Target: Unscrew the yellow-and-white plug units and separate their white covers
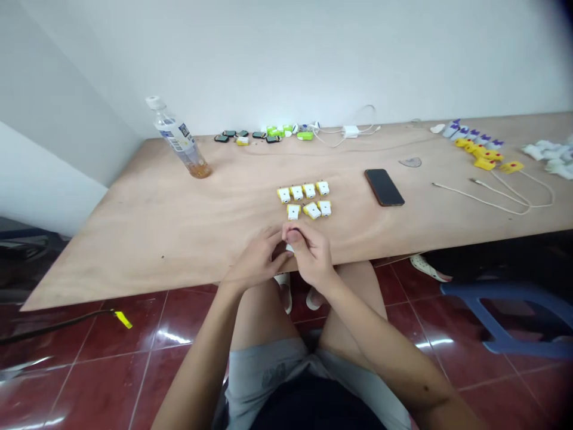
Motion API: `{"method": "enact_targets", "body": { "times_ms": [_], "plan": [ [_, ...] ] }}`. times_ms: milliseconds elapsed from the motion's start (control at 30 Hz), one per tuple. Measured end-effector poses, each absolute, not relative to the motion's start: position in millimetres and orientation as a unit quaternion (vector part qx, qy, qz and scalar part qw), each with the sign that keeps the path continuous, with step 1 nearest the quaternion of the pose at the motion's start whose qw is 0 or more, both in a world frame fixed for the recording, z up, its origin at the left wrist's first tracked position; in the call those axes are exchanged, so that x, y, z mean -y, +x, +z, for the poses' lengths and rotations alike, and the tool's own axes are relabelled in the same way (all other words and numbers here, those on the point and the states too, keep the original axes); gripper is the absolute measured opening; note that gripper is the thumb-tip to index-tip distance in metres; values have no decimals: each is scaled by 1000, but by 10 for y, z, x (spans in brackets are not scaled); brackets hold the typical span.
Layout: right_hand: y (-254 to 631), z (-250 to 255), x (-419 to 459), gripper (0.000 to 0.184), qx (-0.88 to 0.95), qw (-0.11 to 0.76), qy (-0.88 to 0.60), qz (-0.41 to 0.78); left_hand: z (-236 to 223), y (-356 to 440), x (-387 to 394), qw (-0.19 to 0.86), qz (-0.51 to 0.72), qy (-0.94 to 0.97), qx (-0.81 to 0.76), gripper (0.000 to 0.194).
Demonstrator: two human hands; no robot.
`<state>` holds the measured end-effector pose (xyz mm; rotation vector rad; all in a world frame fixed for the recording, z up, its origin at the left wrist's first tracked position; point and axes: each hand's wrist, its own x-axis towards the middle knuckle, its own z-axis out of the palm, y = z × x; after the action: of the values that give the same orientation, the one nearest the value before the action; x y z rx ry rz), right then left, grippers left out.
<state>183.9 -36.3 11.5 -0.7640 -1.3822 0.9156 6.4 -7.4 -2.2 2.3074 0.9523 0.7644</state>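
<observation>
At the table's near edge my two hands meet in front of me. My left hand (257, 257) is closed around a small white piece (290, 247), only a sliver of which shows between thumb and fingers. My right hand (312, 254) is curled into a pinch right against it; what lies in its fingers is hidden, apart from a small dark spot near the thumb tip. Just beyond the hands, several small white-and-yellow blocks (296, 192) with thin prongs sit in two rows on the wooden table (215, 227).
A tilted-looking drink bottle (181, 143) stands at the back left. Small dark and green pieces (275, 131) line the wall beside a white cable (350, 131). A phone (385, 187) lies to the right, with yellow pieces (486, 156) farther off. A blue stool (492, 310) is below right.
</observation>
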Motion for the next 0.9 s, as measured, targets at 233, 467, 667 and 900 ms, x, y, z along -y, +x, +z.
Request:
{"method": "enact_targets", "body": {
  "times_ms": [233,467,667,900],
  "plan": [
    [1840,140,336,42,488,632,-309,517,5,62,87,254,277,854,-360,38],
    [2039,300,-26,47,433,541,-240,680,18,78,107,279,294,847,-344,35],
    [1908,79,292,44,557,621,-307,459,3,90,132,261,293,844,-364,32],
    [1615,9,584,31,535,696,-378,296,75,130,144,253,299,845,-364,28]
  ]
}}
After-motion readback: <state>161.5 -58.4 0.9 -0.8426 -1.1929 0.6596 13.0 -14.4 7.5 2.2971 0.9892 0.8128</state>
